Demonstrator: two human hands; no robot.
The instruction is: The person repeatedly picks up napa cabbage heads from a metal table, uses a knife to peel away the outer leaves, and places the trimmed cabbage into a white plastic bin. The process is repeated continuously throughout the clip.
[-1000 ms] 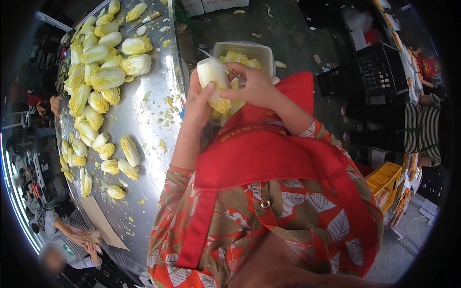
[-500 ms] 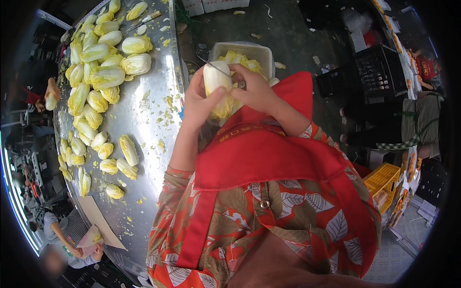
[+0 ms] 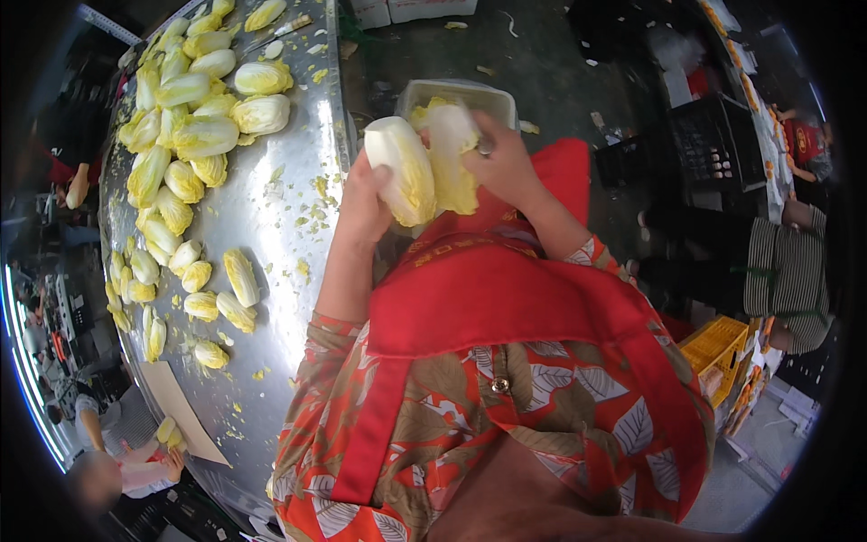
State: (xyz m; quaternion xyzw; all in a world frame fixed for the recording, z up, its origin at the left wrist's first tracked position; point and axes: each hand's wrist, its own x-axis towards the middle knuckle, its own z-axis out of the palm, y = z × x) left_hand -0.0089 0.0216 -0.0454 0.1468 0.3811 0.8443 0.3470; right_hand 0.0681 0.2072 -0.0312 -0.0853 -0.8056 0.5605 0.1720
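yellow lettering (image 3: 440, 256) on a red apron (image 3: 506, 307), yellow mark (image 3: 801, 138) on distant red clothing (image 3: 809, 152), too small to read

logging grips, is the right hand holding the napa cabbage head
No, the left hand holds the napa cabbage head, the right hand a leaf.

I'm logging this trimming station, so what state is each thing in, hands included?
Left hand: closed around a cabbage
Held cabbage: white base end pointing away from the person
Right hand: gripping a loose-edged leaf
Leaf: beside the held cabbage; full detachment unclear
Bin: open, yellow leaves inside
Table cabbages: lying piled and scattered
Metal table: strewn with leaf scraps
Cardboard sheet: lying flat
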